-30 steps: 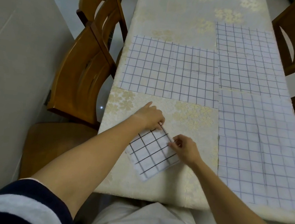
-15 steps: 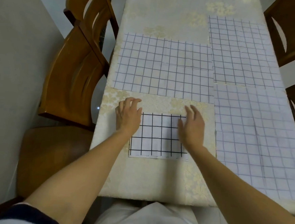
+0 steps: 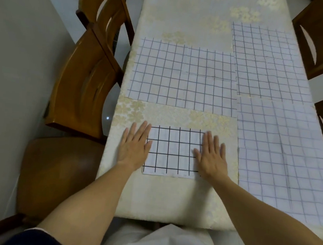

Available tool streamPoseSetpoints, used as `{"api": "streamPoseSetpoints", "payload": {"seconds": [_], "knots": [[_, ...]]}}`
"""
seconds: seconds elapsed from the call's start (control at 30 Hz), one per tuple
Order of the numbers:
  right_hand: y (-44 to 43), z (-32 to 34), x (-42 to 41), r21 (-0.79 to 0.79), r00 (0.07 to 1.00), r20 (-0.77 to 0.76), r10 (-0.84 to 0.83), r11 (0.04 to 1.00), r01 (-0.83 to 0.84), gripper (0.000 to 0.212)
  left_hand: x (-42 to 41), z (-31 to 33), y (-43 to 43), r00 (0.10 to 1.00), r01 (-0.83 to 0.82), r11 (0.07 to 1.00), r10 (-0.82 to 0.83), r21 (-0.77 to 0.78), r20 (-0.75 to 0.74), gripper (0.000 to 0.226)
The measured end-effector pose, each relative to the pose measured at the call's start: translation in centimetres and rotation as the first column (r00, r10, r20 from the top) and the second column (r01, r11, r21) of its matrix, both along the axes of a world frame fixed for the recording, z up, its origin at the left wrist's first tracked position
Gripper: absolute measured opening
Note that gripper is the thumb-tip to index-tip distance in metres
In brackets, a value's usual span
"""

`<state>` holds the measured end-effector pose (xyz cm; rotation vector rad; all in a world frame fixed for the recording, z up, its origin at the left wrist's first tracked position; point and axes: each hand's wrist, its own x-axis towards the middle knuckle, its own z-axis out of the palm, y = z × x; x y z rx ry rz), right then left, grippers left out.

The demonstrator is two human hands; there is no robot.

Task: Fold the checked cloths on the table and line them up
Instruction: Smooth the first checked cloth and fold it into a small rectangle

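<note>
White folded cloth [image 3: 173, 152], pinched askew a second ago, is now pressed square under left hand [image 3: 134, 149] and right hand [image 3: 211, 159], fingers [image 3: 143, 129] straight; fold judged finished.

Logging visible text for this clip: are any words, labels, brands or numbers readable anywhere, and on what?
None: no text, number or logo shows anywhere in this view.
The folded cloth and the unfolded cloths carry only grid lines.
The tablecloth has only a flower pattern.
The chairs are plain wood.
</note>
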<state>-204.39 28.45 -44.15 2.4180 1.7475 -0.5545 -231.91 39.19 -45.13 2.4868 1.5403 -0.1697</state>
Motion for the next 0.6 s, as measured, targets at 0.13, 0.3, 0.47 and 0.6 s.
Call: {"api": "streamPoseSetpoints", "payload": {"seconds": [0.13,0.3,0.47,0.6], "knots": [[2.0,1.3,-2.1,0.138,1.0,0.015,-0.002,0.99,0.0,0.068,1.8,1.6,0.5,0.996,-0.045,0.998,0.042,0.038,0.084,0.063],[4.5,0.2,-7.5,0.17,0.991,-0.115,0.066,0.984,-0.046,0.062,7.5,1.6,-0.8,0.989,0.125,0.992,-0.124,-0.016,0.08,0.06],[1.1,-0.5,-3.1,0.071,1.0,-0.014,0.02,0.997,-0.019,0.061,4.6,0.2,-0.5,0.986,0.17,0.984,-0.169,-0.047,0.015,0.068],[1.9,0.4,-1.0,0.112,0.954,-0.102,-0.282,0.95,0.293,0.07,4.5,0.0,-0.4,0.987,0.16,0.986,-0.16,-0.036,0.001,0.085]]}}
